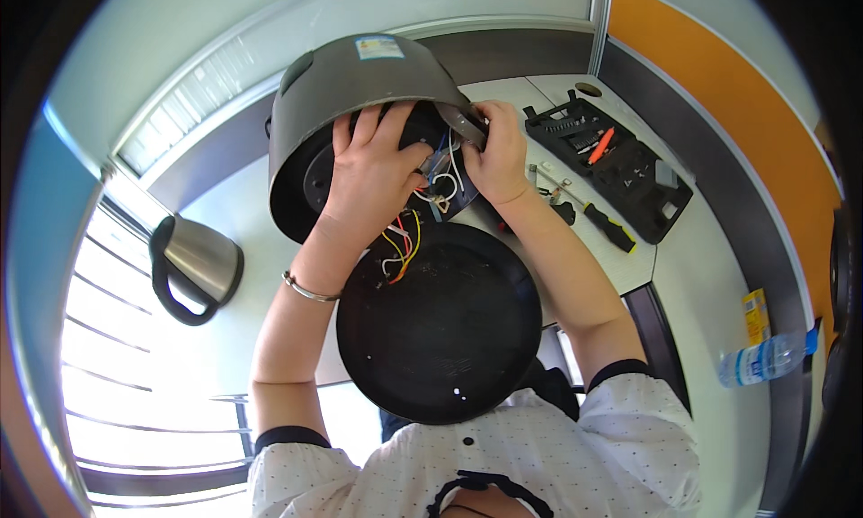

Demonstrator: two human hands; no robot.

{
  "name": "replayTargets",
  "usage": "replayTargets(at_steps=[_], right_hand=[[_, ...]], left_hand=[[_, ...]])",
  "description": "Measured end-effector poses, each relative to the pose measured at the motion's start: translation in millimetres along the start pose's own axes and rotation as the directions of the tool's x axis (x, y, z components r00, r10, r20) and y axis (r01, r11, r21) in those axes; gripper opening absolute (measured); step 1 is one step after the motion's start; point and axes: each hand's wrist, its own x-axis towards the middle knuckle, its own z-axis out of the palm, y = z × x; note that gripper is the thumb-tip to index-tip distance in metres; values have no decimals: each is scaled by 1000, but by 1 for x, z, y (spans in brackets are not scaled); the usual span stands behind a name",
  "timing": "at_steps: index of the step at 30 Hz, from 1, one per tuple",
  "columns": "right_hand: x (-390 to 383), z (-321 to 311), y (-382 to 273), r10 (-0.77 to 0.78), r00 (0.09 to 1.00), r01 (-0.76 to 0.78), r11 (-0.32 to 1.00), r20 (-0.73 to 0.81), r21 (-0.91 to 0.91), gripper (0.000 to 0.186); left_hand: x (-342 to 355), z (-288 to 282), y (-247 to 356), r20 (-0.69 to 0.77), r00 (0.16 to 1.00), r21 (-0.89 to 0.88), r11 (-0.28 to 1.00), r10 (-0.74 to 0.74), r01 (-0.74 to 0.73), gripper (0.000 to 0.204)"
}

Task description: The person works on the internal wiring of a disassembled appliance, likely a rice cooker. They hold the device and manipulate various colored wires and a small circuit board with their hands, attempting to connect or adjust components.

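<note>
A grey round appliance housing [360,82] is tipped up on the white desk with its open underside toward me. My left hand [373,172] reaches into that opening, fingers spread over the dark inner parts. My right hand [494,154] grips the housing's right rim, beside a metal bracket and a small circuit board. Red, yellow, white and blue wires [403,244] hang from the opening down to a round black base cover [440,325], which lies between my forearms.
A steel kettle with a black handle [196,268] stands at the left. An open black tool case [611,163] and a screwdriver with a black and yellow handle [607,226] lie at the right. A plastic water bottle [764,358] and a yellow carton [755,313] lie further right.
</note>
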Motion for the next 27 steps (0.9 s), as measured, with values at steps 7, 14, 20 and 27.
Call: replayTargets(at_steps=[7,14,20,27], right_hand=[[0,-7,-5,29,999,-26,998,43,-56,55],[14,-12,-11,-160,986,153,978,-44,-140,52],[13,-2,-7,-121,990,119,992,-72,-38,51],[12,-1,-8,-87,991,88,996,-103,6,52]], left_hand=[[3,7,3,-53,997,102,994,47,-42,35],[1,5,3,-13,995,154,983,99,-95,37],[-1,10,-2,-60,994,147,986,87,-78,37],[6,8,-4,-91,995,118,993,35,-25,60]])
